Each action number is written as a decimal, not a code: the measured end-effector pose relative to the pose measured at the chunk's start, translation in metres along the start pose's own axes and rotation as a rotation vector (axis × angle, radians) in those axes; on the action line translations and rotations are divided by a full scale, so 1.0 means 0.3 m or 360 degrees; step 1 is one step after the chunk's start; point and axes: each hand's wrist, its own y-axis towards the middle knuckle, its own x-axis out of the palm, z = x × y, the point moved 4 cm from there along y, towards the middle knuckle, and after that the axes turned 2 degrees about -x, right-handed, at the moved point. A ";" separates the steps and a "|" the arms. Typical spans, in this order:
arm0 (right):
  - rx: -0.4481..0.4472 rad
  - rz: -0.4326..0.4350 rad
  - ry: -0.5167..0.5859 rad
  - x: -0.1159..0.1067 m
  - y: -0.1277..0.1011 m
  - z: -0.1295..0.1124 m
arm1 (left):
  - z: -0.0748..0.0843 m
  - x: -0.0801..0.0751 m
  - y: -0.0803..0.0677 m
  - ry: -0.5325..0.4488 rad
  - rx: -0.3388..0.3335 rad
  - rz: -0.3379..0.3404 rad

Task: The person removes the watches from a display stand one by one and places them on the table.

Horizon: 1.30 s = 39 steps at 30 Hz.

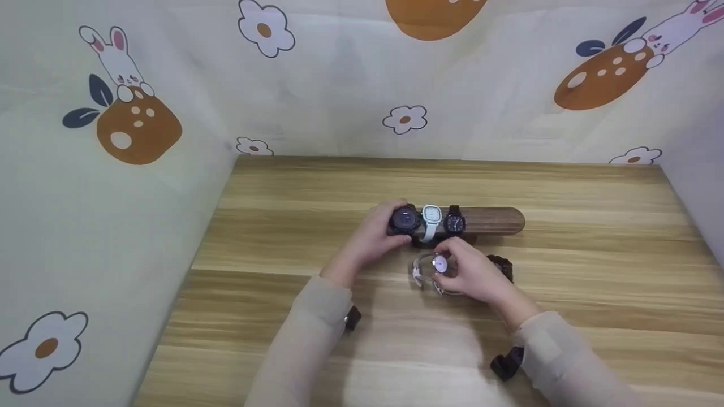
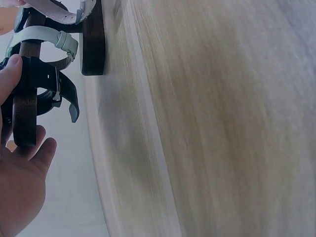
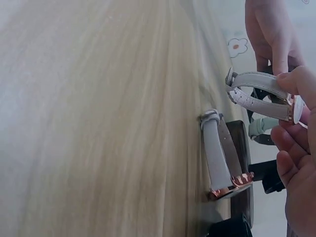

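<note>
The head camera looks forward and down over the table (image 1: 271,232); closer, sideways-tilted wrist views share the watch stand (image 1: 495,221).

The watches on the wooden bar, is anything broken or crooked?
Nothing stands out. The round black watch, pale-green watch and square black watch sit side by side on the bar, faces showing. Tiny scratches I can't tell.
</note>
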 end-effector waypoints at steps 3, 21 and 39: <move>0.0024 -0.0024 -0.0012 0.011 0.002 -0.003 | -0.003 0.002 0.001 -0.0001 -0.0011 -0.0007; 0.0049 -0.0107 -0.0117 0.064 0.011 -0.009 | 0.002 0.001 0.002 -0.0007 0.0039 0.0011; 0.0073 -0.0114 -0.0352 0.085 0.000 -0.002 | 0.002 0.001 0.001 0.0024 0.0027 -0.0013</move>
